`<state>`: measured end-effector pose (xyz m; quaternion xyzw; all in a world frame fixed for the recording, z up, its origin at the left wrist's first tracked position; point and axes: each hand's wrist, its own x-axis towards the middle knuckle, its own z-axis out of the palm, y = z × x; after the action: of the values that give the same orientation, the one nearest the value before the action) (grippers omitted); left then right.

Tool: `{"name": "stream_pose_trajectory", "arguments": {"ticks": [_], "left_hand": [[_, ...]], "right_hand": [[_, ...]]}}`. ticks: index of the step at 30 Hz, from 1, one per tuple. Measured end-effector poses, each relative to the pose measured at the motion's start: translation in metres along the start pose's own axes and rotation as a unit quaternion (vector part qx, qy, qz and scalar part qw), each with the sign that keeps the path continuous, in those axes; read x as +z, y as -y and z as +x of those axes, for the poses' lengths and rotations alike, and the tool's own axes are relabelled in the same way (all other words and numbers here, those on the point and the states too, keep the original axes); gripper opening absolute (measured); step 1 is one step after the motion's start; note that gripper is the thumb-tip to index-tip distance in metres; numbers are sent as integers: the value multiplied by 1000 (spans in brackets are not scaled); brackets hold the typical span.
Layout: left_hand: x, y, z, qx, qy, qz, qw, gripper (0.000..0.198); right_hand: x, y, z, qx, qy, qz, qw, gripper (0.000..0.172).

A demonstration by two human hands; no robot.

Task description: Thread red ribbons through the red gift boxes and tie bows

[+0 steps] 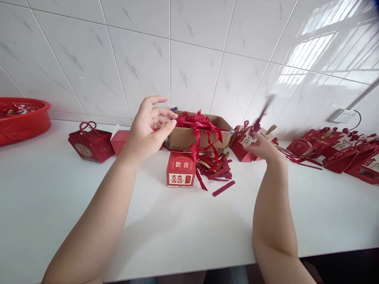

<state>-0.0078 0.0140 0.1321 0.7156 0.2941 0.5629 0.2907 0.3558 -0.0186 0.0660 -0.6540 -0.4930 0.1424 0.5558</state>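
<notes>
My left hand [149, 128] is raised above the white counter [89, 205], fingers loosely spread and holding nothing. It hovers in front of a cardboard box [189, 136] stuffed with red ribbons. My right hand [262, 148] is lifted at the right, smeared by motion, pinching a dark red paper strip [263, 112] that points up. A small red gift box [181, 169] with white characters stands upright between my arms. Loose dark red strips [217, 169] lie beside it.
A red plastic basket [22, 120] sits at the far left. A folded red gift bag [90, 142] with a cord handle lies left of my hand. Several finished red boxes [340, 154] crowd the right side. A wall socket [340, 115] is on the tiles.
</notes>
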Motion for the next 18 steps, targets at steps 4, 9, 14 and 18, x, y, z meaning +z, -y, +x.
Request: {"name": "stream_pose_trajectory", "arguments": {"ticks": [4,9,14,18], "left_hand": [[-1,1,0,-28,7,16,999,47],[-3,8,2,-58,36,75,995,37],[-5,19,2,-114,151,168,967,19],[-8,31,1,-143,244,258,924,34]], "right_hand": [[7,-1,6,94,44,-127,986,44],[26,21,1,9,29,-220,975,35],[69,37,-10,-116,170,-160,965,13],[104,46,-24,-225,230,-131,938,32]]}}
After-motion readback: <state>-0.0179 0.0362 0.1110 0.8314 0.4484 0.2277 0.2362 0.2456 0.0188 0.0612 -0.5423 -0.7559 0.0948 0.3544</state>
